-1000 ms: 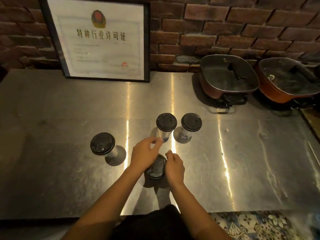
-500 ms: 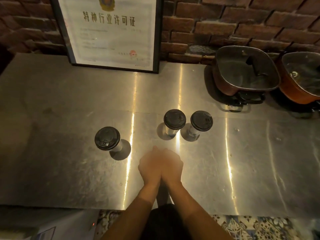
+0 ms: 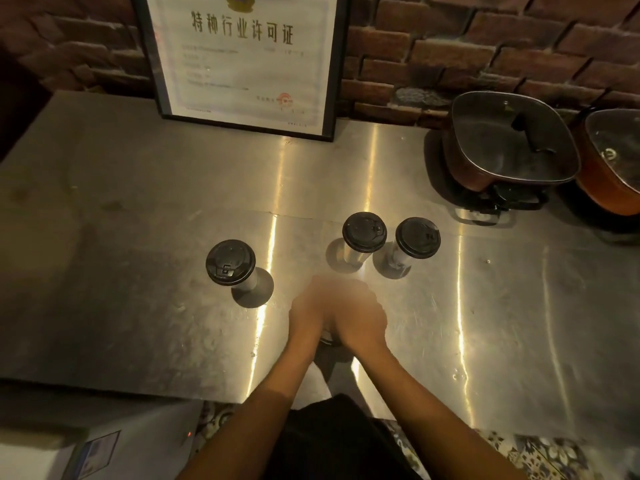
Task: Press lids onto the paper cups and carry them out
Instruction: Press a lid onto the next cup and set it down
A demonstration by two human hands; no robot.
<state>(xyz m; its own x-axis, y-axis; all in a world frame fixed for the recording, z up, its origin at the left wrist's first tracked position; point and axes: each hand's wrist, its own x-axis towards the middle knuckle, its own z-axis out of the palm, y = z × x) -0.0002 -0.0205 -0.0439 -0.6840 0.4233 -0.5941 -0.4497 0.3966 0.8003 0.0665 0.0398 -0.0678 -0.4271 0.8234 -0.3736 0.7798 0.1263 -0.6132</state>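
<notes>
My left hand (image 3: 310,311) and right hand (image 3: 362,322) press together on the 4th lid (image 3: 326,339), fingers blurred; next I should grip cups (image 3: 354,258).

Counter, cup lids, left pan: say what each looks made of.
The counter looks like brushed stainless steel: streaky glare, fine scratches, a sheet seam. The lids look like matte black moulded plastic, with raised sip tabs. The left pan seems coated metal, glossy copper-red, under a see-through cover, probably glass, with a metal rim.
</notes>
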